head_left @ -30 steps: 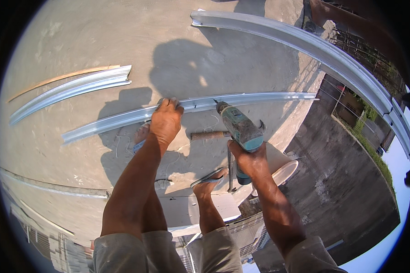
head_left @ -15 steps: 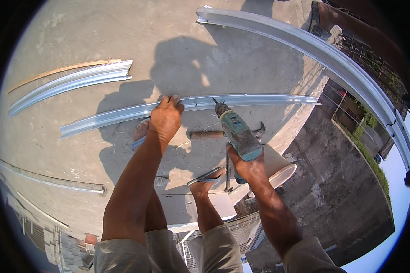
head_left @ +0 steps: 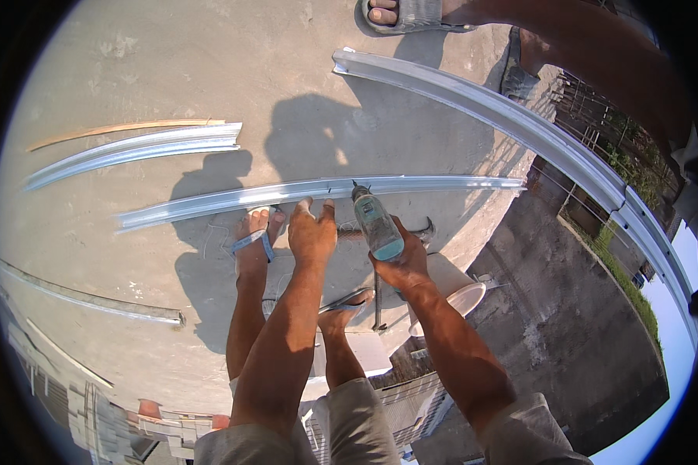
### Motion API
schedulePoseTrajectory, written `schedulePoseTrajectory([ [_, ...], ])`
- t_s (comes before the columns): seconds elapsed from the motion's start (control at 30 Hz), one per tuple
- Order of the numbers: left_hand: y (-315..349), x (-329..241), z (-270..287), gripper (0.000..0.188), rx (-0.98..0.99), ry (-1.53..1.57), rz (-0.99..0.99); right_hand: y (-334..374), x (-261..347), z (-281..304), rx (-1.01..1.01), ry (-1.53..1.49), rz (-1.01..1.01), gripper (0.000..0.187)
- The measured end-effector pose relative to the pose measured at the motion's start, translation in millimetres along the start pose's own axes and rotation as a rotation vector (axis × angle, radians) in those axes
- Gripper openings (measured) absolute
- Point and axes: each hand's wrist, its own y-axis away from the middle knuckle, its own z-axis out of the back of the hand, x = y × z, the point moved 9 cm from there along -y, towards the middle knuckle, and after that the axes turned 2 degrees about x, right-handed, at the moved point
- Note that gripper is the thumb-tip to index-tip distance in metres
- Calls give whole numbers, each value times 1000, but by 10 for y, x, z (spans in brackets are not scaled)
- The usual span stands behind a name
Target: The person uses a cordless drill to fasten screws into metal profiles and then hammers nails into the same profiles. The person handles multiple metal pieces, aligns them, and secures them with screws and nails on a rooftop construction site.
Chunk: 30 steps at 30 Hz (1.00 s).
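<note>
My right hand (head_left: 403,260) grips a green cordless-looking drill (head_left: 378,226), its bit tip over a long silver metal channel (head_left: 240,195) lying on the concrete. Dark marks show on the channel near the bit; whether the bit touches metal I cannot tell. Just left of the drill, my left hand (head_left: 313,232) is at the channel's near edge, holding nothing visible, with its fingertips apart. Behind the drill lies a claw hammer (head_left: 425,231), its ribbed brown handle partly hidden. My sandalled left foot (head_left: 253,232) stands close to the channel.
A shorter channel (head_left: 139,151) and a wooden strip (head_left: 124,132) lie at the left. At the far right a long metal beam (head_left: 481,91) runs past the slab edge, beside another person's sandalled foot (head_left: 407,14). A metal bar (head_left: 378,301) and white basin (head_left: 465,301) are near my right forearm.
My left hand has come off the top of the channel, moving right and toward me. The drill has shifted slightly left. My left foot and the other person's foot show more now.
</note>
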Motion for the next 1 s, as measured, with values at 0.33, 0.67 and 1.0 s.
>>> schedulePoseTrajectory([
  [0.33, 376, -217, -1172, 45, 569, 1423, 808, -86, 186, 171, 95, 144, 215, 66],
  [0.67, 282, -402, -1308, 23, 475, 1678, 872, -252, 234, 292, 107, 309, 319, 76],
  [1.0, 270, -374, -1330, 19, 511, 1736, 843, -261, 352, 284, 113, 394, 365, 76],
])
